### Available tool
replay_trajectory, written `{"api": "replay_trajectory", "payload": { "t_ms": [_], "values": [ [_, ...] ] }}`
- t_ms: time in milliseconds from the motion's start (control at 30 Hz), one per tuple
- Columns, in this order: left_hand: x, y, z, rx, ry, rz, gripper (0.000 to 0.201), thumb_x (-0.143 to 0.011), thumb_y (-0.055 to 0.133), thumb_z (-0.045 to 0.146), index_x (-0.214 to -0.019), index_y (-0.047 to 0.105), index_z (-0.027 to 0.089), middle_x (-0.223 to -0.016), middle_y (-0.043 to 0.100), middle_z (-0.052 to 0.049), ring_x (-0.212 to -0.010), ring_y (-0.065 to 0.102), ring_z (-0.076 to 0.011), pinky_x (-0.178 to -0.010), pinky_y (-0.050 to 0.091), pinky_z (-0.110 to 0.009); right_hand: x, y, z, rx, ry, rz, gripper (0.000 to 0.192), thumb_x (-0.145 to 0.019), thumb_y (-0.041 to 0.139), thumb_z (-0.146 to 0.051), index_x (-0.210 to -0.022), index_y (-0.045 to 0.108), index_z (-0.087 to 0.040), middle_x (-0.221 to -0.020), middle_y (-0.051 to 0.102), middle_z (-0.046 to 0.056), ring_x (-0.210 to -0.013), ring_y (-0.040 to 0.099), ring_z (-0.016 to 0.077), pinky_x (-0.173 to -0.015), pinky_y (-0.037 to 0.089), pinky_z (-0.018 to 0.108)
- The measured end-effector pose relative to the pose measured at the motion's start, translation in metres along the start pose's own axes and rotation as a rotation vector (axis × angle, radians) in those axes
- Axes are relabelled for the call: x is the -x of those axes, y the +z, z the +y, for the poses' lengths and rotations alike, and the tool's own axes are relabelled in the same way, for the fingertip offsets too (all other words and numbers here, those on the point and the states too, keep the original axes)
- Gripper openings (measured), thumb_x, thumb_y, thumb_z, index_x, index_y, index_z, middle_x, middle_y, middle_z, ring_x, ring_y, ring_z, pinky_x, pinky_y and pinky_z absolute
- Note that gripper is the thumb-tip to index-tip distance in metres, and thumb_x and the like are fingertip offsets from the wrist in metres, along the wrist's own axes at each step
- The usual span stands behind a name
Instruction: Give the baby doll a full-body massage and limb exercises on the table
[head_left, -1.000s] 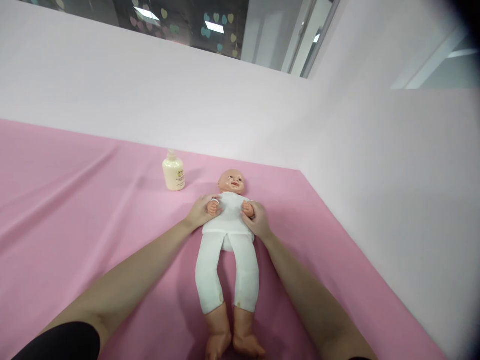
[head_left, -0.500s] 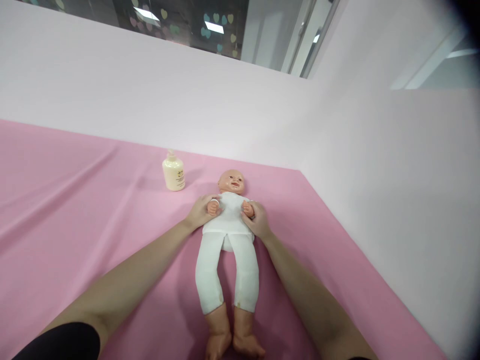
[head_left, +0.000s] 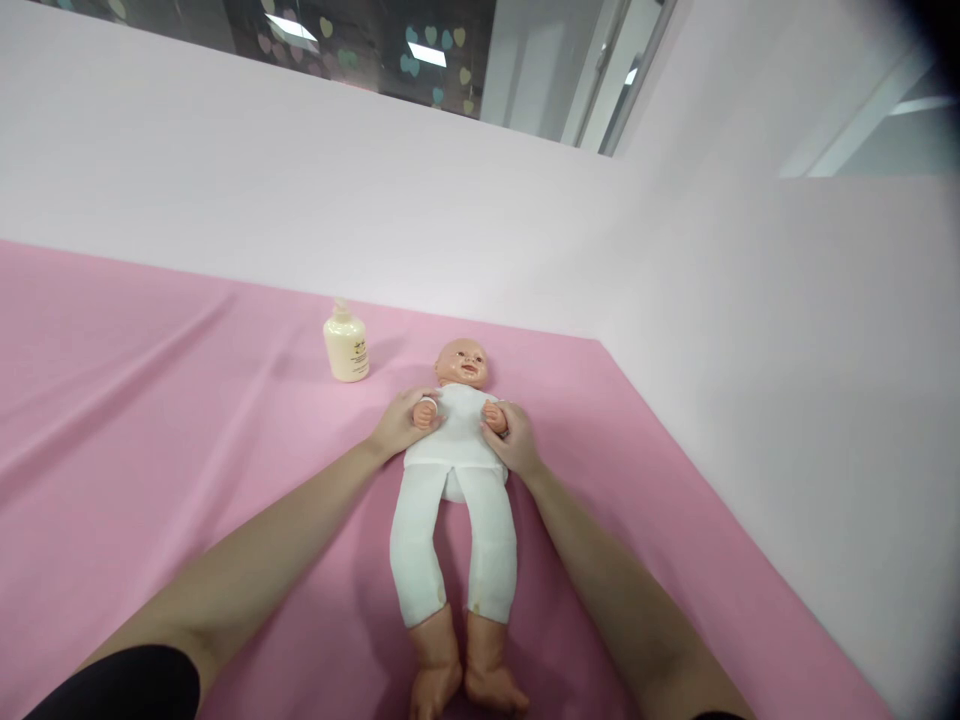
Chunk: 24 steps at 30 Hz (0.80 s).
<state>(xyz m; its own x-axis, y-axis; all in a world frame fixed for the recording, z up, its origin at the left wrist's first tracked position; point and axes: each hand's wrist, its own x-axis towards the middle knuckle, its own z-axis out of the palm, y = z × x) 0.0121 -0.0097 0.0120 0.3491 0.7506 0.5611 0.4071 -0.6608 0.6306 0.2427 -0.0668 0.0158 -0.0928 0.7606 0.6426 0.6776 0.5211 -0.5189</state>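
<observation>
A baby doll (head_left: 457, 440) in a white top and white trousers lies on its back, head toward the wall and bare feet toward me. My left hand (head_left: 398, 422) is closed around the doll's arm on the left, by the wrist, with the doll's small fist showing past my fingers. On the other side, my right hand (head_left: 517, 440) wraps the doll's other arm in the same way. Both doll arms are bent, with the fists beside the chest. Parts of my fingers are hidden behind the doll's arms.
A cream pump bottle (head_left: 347, 350) stands upright on the pink sheet (head_left: 187, 400), left of the doll's head. White walls (head_left: 300, 180) border the sheet at the back and right. A window (head_left: 390, 50) with heart stickers is set above the back wall.
</observation>
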Motion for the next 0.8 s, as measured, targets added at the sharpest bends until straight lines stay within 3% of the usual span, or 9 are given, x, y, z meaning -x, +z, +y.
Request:
{"api": "replay_trajectory", "payload": {
  "t_ms": [200,333,500,700,800],
  "values": [
    [0.0,-0.001,0.003,0.034,-0.035,0.005,0.037,-0.073,0.065,0.041,-0.102,0.059,0.02,-0.1,0.066,-0.006,-0.096,0.061,-0.0226,-0.091,0.047,-0.04,0.001,0.001,0.004,-0.02,0.03,0.017,0.015,-0.078,0.057,-0.03,-0.09,0.057,-0.021,-0.086,0.062,0.003,-0.084,0.055,0.0197,-0.08,0.045,0.034],
    [0.0,0.0,0.002,0.149,-0.149,0.05,0.038,-0.071,0.067,0.043,-0.101,0.059,0.02,-0.093,0.066,-0.004,-0.087,0.063,-0.0208,-0.083,0.05,-0.037,0.001,0.002,0.008,-0.087,0.069,0.022,0.019,-0.079,0.058,-0.031,-0.095,0.058,-0.021,-0.091,0.063,0.004,-0.087,0.058,0.0196,-0.083,0.046,0.035],
    [-0.005,-0.001,-0.008,0.295,-0.26,0.223,0.033,-0.072,0.065,0.045,-0.089,0.061,0.017,-0.094,0.065,-0.006,-0.089,0.061,-0.0214,-0.084,0.049,-0.036,0.002,0.003,0.017,-0.261,0.202,0.099,0.031,-0.079,0.059,-0.034,-0.107,0.054,-0.021,-0.101,0.063,0.005,-0.095,0.061,0.019,-0.089,0.048,0.036],
    [-0.011,-0.003,-0.021,0.469,-0.421,0.355,0.042,-0.071,0.064,0.048,-0.098,0.058,0.016,-0.08,0.063,-0.004,-0.073,0.062,-0.019,-0.07,0.05,-0.033,0.001,-0.002,0.026,-0.363,0.332,0.251,0.05,-0.079,0.058,-0.037,-0.123,0.044,-0.019,-0.115,0.059,0.01,-0.106,0.059,0.0197,-0.098,0.045,0.04],
    [-0.013,-0.004,-0.028,0.489,-0.469,0.447,0.04,-0.072,0.062,0.047,-0.097,0.056,0.016,-0.081,0.064,-0.005,-0.076,0.064,-0.0204,-0.071,0.052,-0.034,-0.001,-0.007,0.028,-0.389,0.379,0.36,0.058,-0.08,0.055,-0.039,-0.13,0.038,-0.016,-0.124,0.055,0.013,-0.11,0.057,0.0199,-0.1,0.043,0.041]
  ]
}}
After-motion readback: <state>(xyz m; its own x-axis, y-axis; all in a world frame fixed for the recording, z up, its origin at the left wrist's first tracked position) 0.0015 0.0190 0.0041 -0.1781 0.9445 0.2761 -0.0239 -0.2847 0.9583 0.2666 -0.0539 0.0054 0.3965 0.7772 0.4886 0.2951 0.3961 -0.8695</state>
